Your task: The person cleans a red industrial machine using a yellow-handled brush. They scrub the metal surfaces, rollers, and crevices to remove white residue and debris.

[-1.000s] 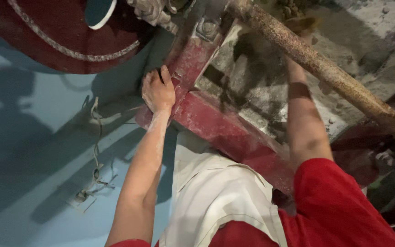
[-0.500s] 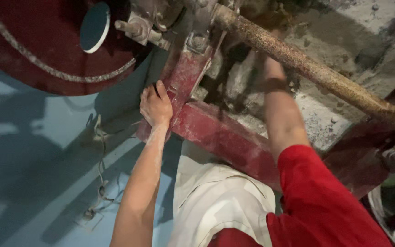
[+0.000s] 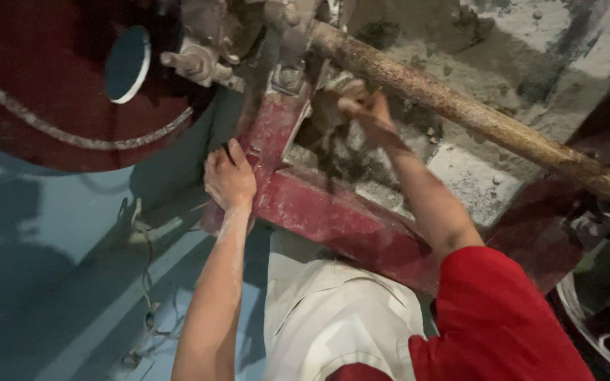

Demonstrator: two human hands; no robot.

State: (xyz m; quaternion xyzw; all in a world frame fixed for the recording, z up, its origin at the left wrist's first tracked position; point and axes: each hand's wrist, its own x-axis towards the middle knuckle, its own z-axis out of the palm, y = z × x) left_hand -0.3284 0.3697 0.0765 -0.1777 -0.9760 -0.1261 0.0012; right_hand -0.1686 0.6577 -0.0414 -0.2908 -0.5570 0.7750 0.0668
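The left hand [image 3: 229, 180] rests on the red steel frame [image 3: 333, 219]. Its fingers are curled over the edge of the upright frame member and grip it; the palm faces away from the camera.

The right hand [image 3: 361, 106] is raised beyond the frame, directly beneath the rusty pipe [image 3: 474, 113]. Its fingers are bunched close together against dusty machine parts; whether they hold anything cannot be told.

Above the left fingers a bolt head [image 3: 287, 76] sits at the top of the upright member. Left of these fingers lies the large dark red drum [image 3: 44, 99]. Beyond the right fingers is a dust-covered concrete surface [image 3: 474, 183]. Below both forearms, a white cloth [image 3: 333, 317] covers the lap.
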